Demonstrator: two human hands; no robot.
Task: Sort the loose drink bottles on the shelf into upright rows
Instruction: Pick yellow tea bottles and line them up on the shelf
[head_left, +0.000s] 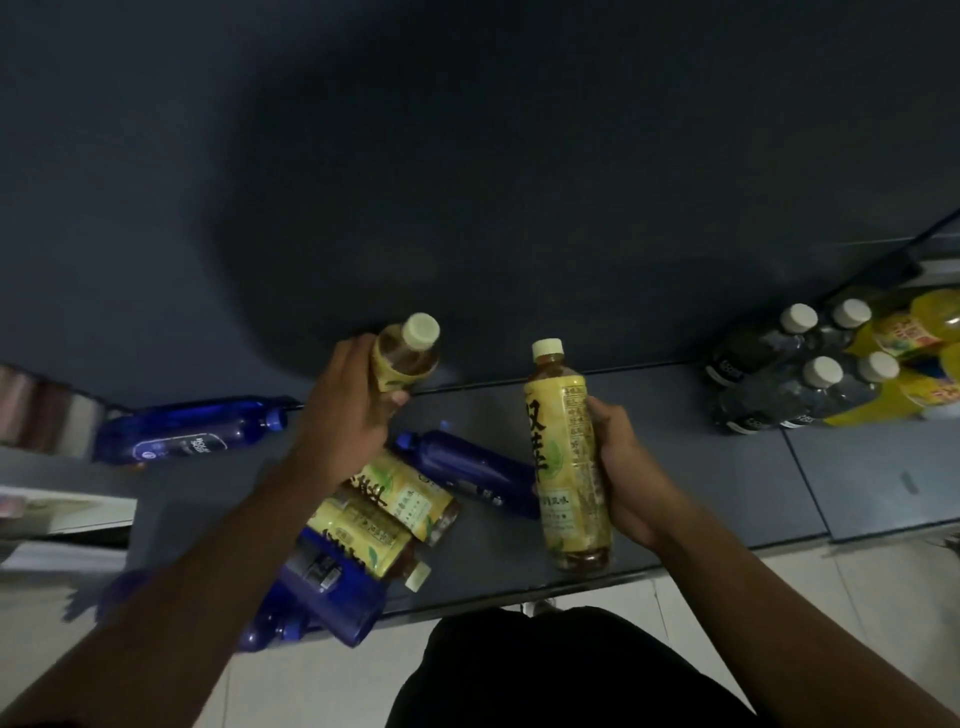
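Head view: dim blue-grey shelf (727, 467), dark back panel (467, 156), pale floor tiles (779, 571) below its front edge. Left hand (343, 415) gripping a tea bottle (408, 358) at the back edge; right hand (623, 467) gripping a second tea bottle (563, 452) over the middle. Loose bottles (384, 514) lying front-left; capped bottles (800, 364) upright back-right.

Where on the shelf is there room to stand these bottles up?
Bare shelf lies between the tea bottle in the right hand and the upright white-capped bottles. The pile of lying bottles by the left hand is crowded.
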